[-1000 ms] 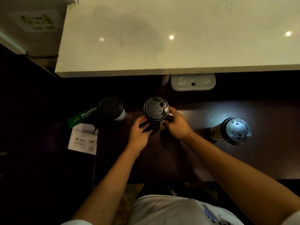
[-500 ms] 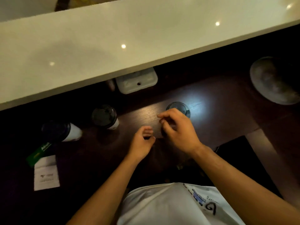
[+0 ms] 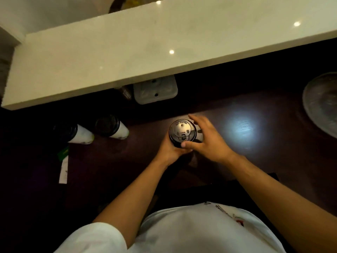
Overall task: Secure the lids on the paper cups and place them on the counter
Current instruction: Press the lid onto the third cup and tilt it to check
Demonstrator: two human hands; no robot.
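Change: half a second ago both hands were off any cup, fingers loosely curled above the dark bench; now they close on the third cup's lid.
Left hand: wraps the cup wall just under the lid, on the near side.
Right hand: arches over the lid's right rim, thumb on its near edge, fingers reaching behind.
Meaning: probably the lid is being pressed home on the last cup.
Finished cups: two lidded ones stand left of the held cup, side by side.
Bench: dark wood with a pale glare spot right of the held cup.
White counter: raised ledge beyond the held cup, carrying no cups.
Room: dim; a glass dish sits far right.
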